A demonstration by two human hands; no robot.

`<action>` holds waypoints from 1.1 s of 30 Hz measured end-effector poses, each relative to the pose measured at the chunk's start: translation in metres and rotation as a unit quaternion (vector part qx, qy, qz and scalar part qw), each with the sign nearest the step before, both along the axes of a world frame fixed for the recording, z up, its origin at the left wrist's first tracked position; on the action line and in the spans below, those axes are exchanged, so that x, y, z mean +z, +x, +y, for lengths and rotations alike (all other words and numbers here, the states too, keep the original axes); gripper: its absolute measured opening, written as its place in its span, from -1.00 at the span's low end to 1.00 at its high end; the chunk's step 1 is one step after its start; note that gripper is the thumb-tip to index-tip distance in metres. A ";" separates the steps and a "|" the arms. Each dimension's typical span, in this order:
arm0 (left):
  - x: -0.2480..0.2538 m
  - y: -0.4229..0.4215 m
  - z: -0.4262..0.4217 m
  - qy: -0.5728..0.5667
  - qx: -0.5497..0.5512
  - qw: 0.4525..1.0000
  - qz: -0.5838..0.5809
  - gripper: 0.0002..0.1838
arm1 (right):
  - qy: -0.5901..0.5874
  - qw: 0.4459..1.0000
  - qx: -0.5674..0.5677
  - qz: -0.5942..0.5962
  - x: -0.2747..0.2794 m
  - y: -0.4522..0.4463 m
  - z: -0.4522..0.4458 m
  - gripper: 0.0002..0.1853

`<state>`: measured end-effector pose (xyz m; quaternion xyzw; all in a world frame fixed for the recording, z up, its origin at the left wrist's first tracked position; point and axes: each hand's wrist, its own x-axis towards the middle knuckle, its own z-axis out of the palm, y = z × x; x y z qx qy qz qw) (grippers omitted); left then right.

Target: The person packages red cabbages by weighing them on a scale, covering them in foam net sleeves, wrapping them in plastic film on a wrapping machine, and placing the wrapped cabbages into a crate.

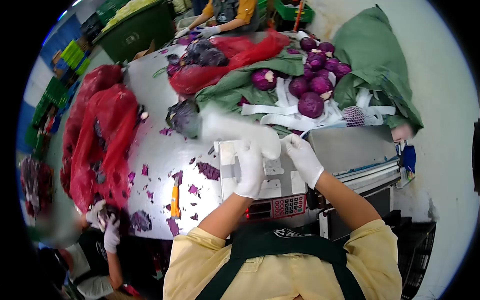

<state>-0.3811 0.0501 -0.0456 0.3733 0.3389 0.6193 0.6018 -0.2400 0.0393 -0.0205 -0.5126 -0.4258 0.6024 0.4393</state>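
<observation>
A white sleeve [237, 131], blurred by motion and much like the white foam net strips on the table, stretches above the scale. My left hand [250, 172], in a white glove, is closed round its lower side, with the fingertips partly hidden. My right hand [302, 156], also gloved, pinches at the sleeve's right end. Beneath both hands lies the flat top of a weighing scale [272, 187], with its red keypad [287, 206] facing me. Beyond the hands, peeled purple cabbages [311, 104] are piled by the white foam net strips [287, 120]. A leafy cabbage [184, 118] sits left of the sleeve.
An orange-handled knife [175, 201] lies among leaf scraps on the metal table [150, 112]. Red mesh sacks [102, 135] fill its left side; a green sack [375, 50] stands at right. A metal-topped machine [352, 145] adjoins the scale. Co-workers' gloved hands [112, 232] are at the lower left and far edge.
</observation>
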 end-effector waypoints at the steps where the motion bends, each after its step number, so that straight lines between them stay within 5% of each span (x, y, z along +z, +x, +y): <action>1: 0.006 0.004 0.009 -0.020 -0.035 0.988 -0.150 -0.77 | -0.026 0.998 -0.026 0.052 0.000 0.009 0.009 -0.86; 2: 0.011 0.007 0.016 -0.138 -0.118 0.962 -0.203 -0.71 | 0.008 0.997 0.026 0.071 -0.007 0.032 0.024 -0.88; 3: 0.003 0.008 0.028 -0.136 -0.128 0.961 -0.205 -0.71 | 0.012 0.970 0.048 0.236 -0.004 0.060 0.040 -0.89; 4: -0.014 0.009 0.042 -0.143 -0.268 0.944 -0.126 -0.69 | -0.003 0.916 0.077 0.393 -0.001 0.088 0.055 -0.89; 5: -0.023 0.014 0.054 -0.145 -0.400 0.904 -0.042 -0.66 | 0.010 0.957 0.042 0.287 0.008 0.101 0.063 -0.89; 6: -0.018 0.027 0.065 -0.164 -0.339 0.920 0.106 -0.70 | 0.012 0.986 0.010 0.167 0.016 0.114 0.070 -0.89; 7: -0.032 0.038 0.085 -0.162 -0.342 0.920 0.105 -0.70 | 0.001 0.999 -0.019 0.051 0.025 0.127 0.077 -0.88; 9: -0.090 0.068 0.145 -0.052 -0.078 0.980 0.178 -0.76 | -0.052 0.984 0.028 -0.167 -0.020 0.174 0.117 -0.85; 10: -0.103 0.083 0.176 -0.018 0.009 0.963 0.267 -0.76 | -0.058 0.969 0.058 -0.232 -0.056 0.198 0.144 -0.81; 12: -0.117 0.109 0.223 0.019 0.099 0.931 0.352 -0.74 | -0.023 0.961 0.075 -0.265 -0.145 0.256 0.211 -0.73; 14: -0.126 0.138 0.254 -0.054 0.026 0.932 0.357 -0.66 | -0.027 0.997 -0.003 -0.071 -0.154 0.276 0.242 -0.66; 17: -0.139 0.189 0.284 -0.091 0.000 0.968 0.235 -0.68 | 0.034 0.929 0.026 -0.368 -0.118 0.261 0.250 -0.58; 19: -0.165 0.211 0.311 -0.119 -0.022 0.964 0.237 -0.62 | -0.073 0.929 -0.045 -0.360 -0.127 0.265 0.265 -0.50; 21: -0.196 0.225 0.335 -0.118 -0.078 0.895 0.422 -0.48 | -0.158 0.938 -0.033 -0.306 -0.134 0.271 0.273 -0.38; 22: -0.197 0.229 0.340 -0.118 -0.079 0.895 0.423 -0.48 | -0.187 0.941 -0.031 -0.281 -0.133 0.269 0.273 -0.31; 24: -0.193 0.236 0.343 -0.164 -0.122 0.866 0.456 -0.38 | -0.191 0.942 -0.046 -0.272 -0.076 0.235 0.255 -0.28; 25: -0.187 0.235 0.341 -0.187 -0.143 0.850 0.472 -0.33 | -0.178 0.912 -0.039 -0.368 -0.056 0.223 0.247 -0.26; 26: -0.166 0.219 0.321 -0.091 -0.144 0.863 0.476 -0.32 | -0.163 0.873 -0.031 -0.460 -0.048 0.217 0.241 -0.25; 27: -0.146 0.212 0.303 -0.091 -0.144 0.862 0.477 -0.32 | -0.033 0.849 -0.096 -0.519 -0.101 0.235 0.244 -0.27; 29: -0.118 0.201 0.274 -0.039 -0.035 0.928 0.369 -0.33 | -0.081 0.883 -0.114 -0.448 -0.094 0.238 0.230 -0.37; 32: -0.047 0.173 0.245 -0.044 -0.081 0.996 0.019 -0.60 | 0.143 0.894 -0.159 -0.394 -0.014 0.200 0.186 -0.51; 33: -0.027 0.158 0.226 0.006 -0.074 0.996 -0.048 -0.61 | 0.215 0.834 -0.105 -0.497 0.008 0.196 0.167 -0.61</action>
